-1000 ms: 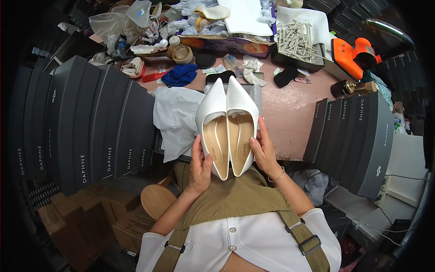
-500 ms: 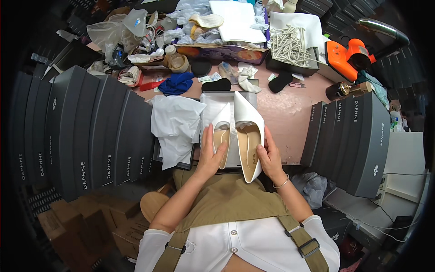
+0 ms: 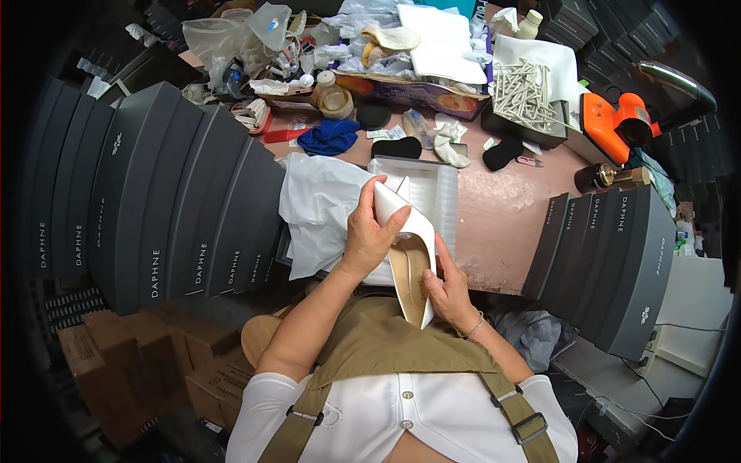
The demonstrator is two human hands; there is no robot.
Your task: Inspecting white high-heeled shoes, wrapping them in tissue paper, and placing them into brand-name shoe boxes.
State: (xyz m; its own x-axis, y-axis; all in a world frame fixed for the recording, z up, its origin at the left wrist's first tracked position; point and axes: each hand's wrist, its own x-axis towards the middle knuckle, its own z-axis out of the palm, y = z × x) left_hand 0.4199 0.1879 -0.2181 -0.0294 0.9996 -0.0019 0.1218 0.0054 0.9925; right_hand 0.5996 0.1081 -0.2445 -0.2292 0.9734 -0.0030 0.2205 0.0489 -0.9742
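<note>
A white pointed-toe shoe with a beige insole is held between my two hands above my lap. My left hand is closed around its toe, thumb on the upper. Toward the heel, my right hand grips the side, thumb at the opening's edge. A narrow white tip, apparently of the second shoe, shows just beyond the toe; the rest is hidden. Behind the shoe lies an open shoe box with a translucent white lining. White tissue paper spreads from the box's left side.
Dark grey shoe boxes are stacked on the left, more boxes on the right. Farther back are a blue cloth, black pads, a box of white sticks and an orange tool.
My left hand has moved from the left shoe to the right shoe's toe. That shoe is now tilted, toe leftward; the other is mostly hidden. The view has shifted slightly.
</note>
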